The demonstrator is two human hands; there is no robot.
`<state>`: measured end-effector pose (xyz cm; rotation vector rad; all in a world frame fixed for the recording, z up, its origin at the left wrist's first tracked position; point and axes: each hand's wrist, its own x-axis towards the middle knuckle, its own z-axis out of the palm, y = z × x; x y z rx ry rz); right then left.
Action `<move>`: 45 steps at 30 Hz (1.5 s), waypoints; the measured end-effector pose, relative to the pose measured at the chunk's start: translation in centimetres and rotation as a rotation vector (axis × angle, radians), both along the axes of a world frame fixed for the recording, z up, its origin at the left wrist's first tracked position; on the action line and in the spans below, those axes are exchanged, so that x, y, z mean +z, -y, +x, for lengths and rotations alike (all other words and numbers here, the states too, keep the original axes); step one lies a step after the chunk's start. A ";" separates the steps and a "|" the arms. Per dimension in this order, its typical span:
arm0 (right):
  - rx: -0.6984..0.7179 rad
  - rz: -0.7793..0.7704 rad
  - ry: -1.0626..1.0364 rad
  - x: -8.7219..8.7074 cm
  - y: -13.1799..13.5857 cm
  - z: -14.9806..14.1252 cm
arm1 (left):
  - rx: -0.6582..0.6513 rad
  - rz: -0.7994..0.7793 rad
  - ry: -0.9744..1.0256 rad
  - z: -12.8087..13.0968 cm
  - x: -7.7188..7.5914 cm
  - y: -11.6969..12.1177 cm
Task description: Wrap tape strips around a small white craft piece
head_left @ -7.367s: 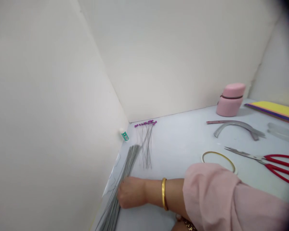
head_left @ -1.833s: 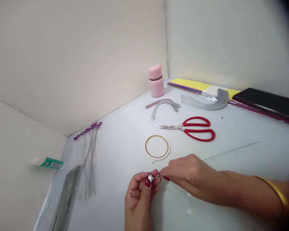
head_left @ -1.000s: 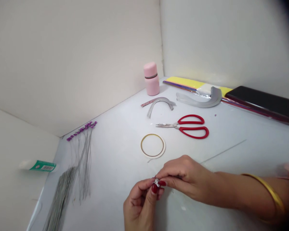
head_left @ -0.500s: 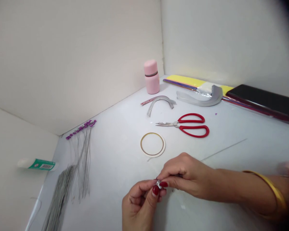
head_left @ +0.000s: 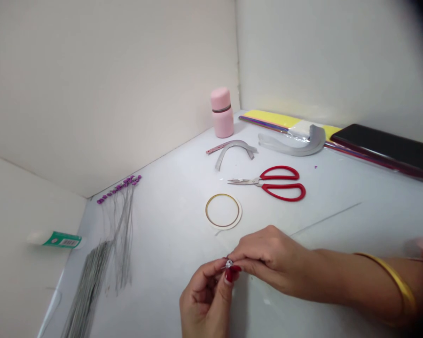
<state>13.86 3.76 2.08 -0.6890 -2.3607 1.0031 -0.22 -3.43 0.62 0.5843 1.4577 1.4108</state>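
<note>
My left hand (head_left: 211,291) is closed in a pinch, thumb and forefinger on a small silvery-white piece (head_left: 229,264). From the right, my right hand (head_left: 268,256) pinches the same piece, so the fingertips of both hands meet around it. Its exact kind is too small to tell, and fingers cover most of it. A thin grey wire (head_left: 327,218) runs from behind my right hand toward the upper right; I cannot tell whether it is held or just lies there. Just beyond the fingers lies a roll of narrow white tape (head_left: 240,217) with a loose end.
Red-handled scissors (head_left: 284,188) lie beyond the tape. Farther back are grey curved strips (head_left: 232,146), a pink flask (head_left: 223,115), a bagged grey strip bundle (head_left: 296,148) and a black phone-like slab (head_left: 384,148). Leftward lie purple-tipped wires (head_left: 121,185), a grey wire bundle (head_left: 86,291) and a green-white tube (head_left: 61,240).
Both pinching hands have shifted very slightly, and the fingertips have turned a little around the small piece. Everything else on the table stays as it was.
</note>
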 end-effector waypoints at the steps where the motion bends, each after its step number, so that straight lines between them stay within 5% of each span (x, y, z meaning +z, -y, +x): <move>1: 0.004 -0.005 0.001 0.0 0.0 0.0 | 0.001 0.005 -0.011 0.0 0.0 0.0; 8: 0.051 -0.056 0.007 0.0 0.3 -0.1 | 0.004 0.090 -0.097 -0.3 -0.5 0.0; 17: 0.039 -0.070 0.046 -0.5 0.6 -0.2 | -0.020 0.019 0.164 -0.3 -0.9 -0.2; 26: 0.018 -0.026 0.009 -0.2 0.2 0.0 | -0.047 0.082 -0.047 -0.7 -0.5 -0.3; 36: -0.010 0.070 0.076 0.1 -0.4 0.4 | 0.069 -0.156 0.399 -0.8 0.1 -1.0; 45: 0.046 0.173 0.129 0.1 0.1 0.4 | 0.000 -0.200 0.396 -0.9 0.3 -0.9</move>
